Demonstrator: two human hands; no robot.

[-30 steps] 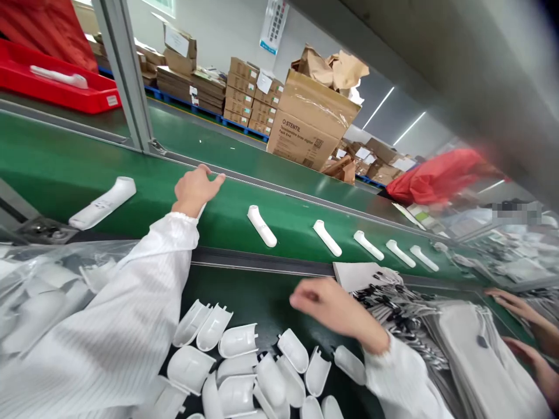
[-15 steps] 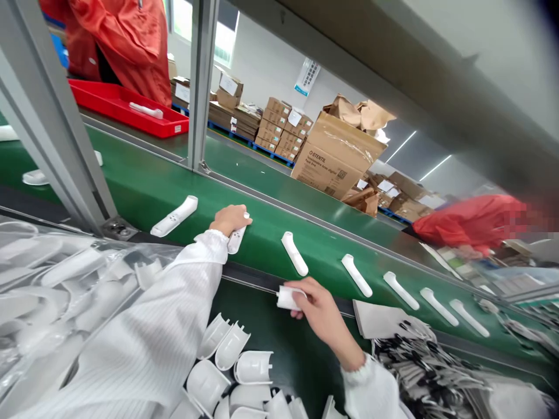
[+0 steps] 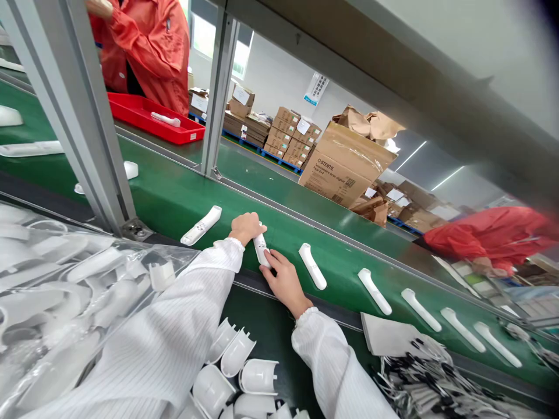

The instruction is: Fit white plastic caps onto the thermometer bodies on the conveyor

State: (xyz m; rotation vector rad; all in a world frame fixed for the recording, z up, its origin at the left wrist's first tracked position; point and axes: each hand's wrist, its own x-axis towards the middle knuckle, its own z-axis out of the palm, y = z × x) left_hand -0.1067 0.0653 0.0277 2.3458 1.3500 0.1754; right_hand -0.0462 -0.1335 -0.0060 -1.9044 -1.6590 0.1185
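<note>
My left hand (image 3: 247,227) is closed round the upper end of a white handheld device (image 3: 261,249) shaped like a forehead thermometer, with small dark markings on its face. The device slants over the near edge of the green conveyor belt. At its lower end, the fingers of my right hand (image 3: 283,279) pinch it from the right. The curved white cover cannot be made out apart from the device under those fingers. Similar white devices lie on the belt to either side, one (image 3: 201,225) left and another (image 3: 312,266) right of my hands.
Several curved white covers (image 3: 258,376) lie on the near surface below my hands. A plastic bag of white parts (image 3: 100,273) is at left, bundled cables (image 3: 428,372) at right. A metal post (image 3: 82,116) rises left. Across the belt are a red tray (image 3: 144,119), a carton (image 3: 345,166) and co-workers in red.
My right hand has moved up and left with the curved white cover to the device's lower end. My left hand still holds the device. The view has shifted slightly.
</note>
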